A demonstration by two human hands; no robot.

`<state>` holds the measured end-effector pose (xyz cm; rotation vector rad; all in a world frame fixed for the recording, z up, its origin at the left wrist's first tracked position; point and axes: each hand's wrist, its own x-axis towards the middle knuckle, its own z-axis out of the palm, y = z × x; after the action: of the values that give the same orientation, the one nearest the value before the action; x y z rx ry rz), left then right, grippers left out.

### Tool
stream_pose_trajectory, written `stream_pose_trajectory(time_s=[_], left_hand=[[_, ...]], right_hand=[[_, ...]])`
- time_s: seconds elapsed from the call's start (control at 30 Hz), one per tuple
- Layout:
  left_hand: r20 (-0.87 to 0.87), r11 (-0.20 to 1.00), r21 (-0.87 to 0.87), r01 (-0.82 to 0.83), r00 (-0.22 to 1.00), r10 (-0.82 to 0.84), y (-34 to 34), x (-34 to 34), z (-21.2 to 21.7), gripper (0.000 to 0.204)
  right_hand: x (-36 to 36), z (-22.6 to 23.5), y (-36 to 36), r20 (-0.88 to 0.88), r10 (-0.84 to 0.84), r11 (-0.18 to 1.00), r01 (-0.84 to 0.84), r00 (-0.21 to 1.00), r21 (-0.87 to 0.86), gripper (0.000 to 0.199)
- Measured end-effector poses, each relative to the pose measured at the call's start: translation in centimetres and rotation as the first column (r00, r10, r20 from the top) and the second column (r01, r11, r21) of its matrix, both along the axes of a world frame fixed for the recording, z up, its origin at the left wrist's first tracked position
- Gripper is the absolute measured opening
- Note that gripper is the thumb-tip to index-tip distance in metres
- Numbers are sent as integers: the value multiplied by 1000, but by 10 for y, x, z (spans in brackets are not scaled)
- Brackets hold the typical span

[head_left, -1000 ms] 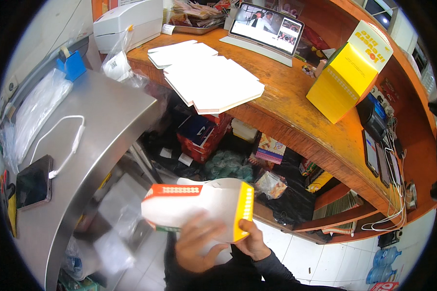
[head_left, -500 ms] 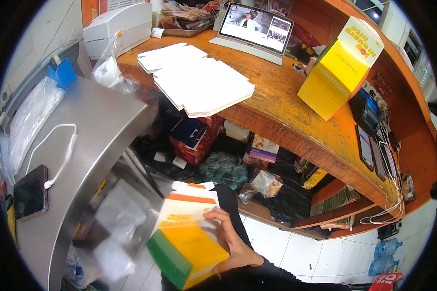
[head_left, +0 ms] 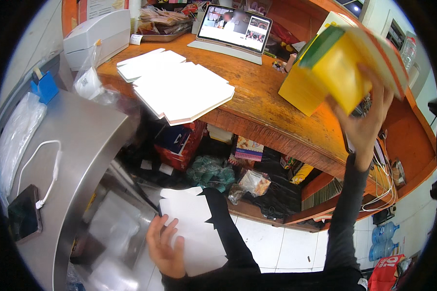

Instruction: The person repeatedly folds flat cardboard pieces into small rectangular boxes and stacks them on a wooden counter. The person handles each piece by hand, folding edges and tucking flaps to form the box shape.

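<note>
Up at the right, my right hand [head_left: 366, 116] grips a folded yellow carton [head_left: 342, 72] with a green end and a white, orange-edged flap; motion blurs it. It is over another yellow carton [head_left: 301, 89] standing on the wooden desk, and partly hides that one. On my lap lies a flat white carton blank [head_left: 194, 230] with cut tabs, plain side up. My left hand [head_left: 166, 245] is at its left edge, fingers apart and lightly bent, the thumb against the blank. A stack of white carton blanks [head_left: 184, 92] rests on the desk at its front left edge.
A tablet [head_left: 233, 29] stands at the back of the wooden desk [head_left: 257, 102], right of a white boxy machine [head_left: 97, 39]. At left, a steel counter [head_left: 77, 140] bears a phone [head_left: 24, 213] on a white cable. Cables [head_left: 381, 179] hang at the desk's right end.
My right hand has lifted the yellow carton from my lap to the upper right, over the standing one. The white blank beneath is uncovered, and my left hand has come into view beside it.
</note>
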<state>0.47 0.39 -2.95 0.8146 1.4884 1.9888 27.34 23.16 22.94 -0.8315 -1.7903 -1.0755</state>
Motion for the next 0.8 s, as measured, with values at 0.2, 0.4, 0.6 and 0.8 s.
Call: stream_pose_trajectory(time_s=[0.2,0.4,0.6,0.8], left_hand=[[63,998,-24,65,996,-63,3,4,1,71],[79,995,-27,100,992,-97,9,5,-1,71],[107,991,-35,132,986,-127,12,6,-2,73],[121,985,-64,159,981,-150,18,11,-7,71]], right_hand=[[35,20,99,-48,148,892,-155,988,-425,61],[72,29,144,-413,-50,470,-343,909,-813,63],[51,50,168,111,-644,661,623,757,-419,86],[59,74,206,446,-586,750,661,677,-17,84]])
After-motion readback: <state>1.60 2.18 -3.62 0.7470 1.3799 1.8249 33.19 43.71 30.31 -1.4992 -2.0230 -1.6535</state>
